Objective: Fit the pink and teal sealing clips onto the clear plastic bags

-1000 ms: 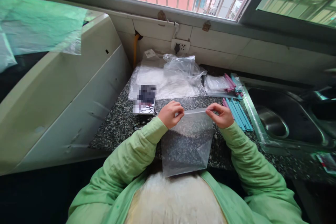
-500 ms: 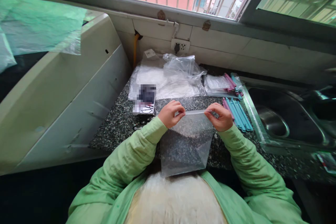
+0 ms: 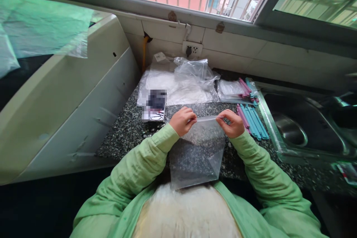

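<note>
A clear plastic zip bag [image 3: 196, 154] hangs in front of me over the near edge of a speckled granite counter [image 3: 125, 130]. My left hand [image 3: 182, 120] pinches the bag's top strip at its left end. My right hand [image 3: 232, 122] pinches the same strip toward its right end. The strip runs level between the two hands. Both sleeves are light green.
Teal and pink sealing sticks [image 3: 252, 121] lie right of my right hand. More clear bags [image 3: 178, 85] are piled at the counter's back, and a small printed card [image 3: 154, 106] lies left. A steel sink [image 3: 301, 126] sits right, a white appliance [image 3: 64, 93] left.
My right hand has slid a little to the left along the bag's top strip, narrowing the gap between the hands. The left hand has stayed in place.
</note>
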A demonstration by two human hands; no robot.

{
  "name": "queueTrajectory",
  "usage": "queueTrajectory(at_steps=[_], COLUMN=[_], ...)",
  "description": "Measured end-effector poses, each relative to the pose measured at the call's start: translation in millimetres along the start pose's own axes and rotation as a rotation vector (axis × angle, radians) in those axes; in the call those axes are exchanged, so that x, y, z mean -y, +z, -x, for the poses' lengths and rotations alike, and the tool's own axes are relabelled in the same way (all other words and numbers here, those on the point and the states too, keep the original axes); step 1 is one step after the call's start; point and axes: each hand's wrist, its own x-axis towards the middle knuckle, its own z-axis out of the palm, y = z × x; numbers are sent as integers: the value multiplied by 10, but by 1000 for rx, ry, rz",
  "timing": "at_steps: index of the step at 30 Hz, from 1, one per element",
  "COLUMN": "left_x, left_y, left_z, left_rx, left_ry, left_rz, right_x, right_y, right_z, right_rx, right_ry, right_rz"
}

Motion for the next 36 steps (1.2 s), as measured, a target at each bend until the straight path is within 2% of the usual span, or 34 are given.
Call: queueTrajectory(at_steps=[12, 16, 25, 36], left_x=[21, 7, -12, -27], left_y=[26, 12, -13, -20], left_z=[-8, -6, -6, -4], left_rx=[116, 95, 45, 38], left_ry=[-73, -77, 4, 34], left_rz=[34, 83, 84, 46], right_x=[-17, 22, 121, 76], right_y=[66, 70, 75, 97], right_z=[4, 5, 10, 25], right_rx=[-5, 8, -20, -21], right_ry=[4, 16, -42, -11], right_rz=[4, -1, -39, -46])
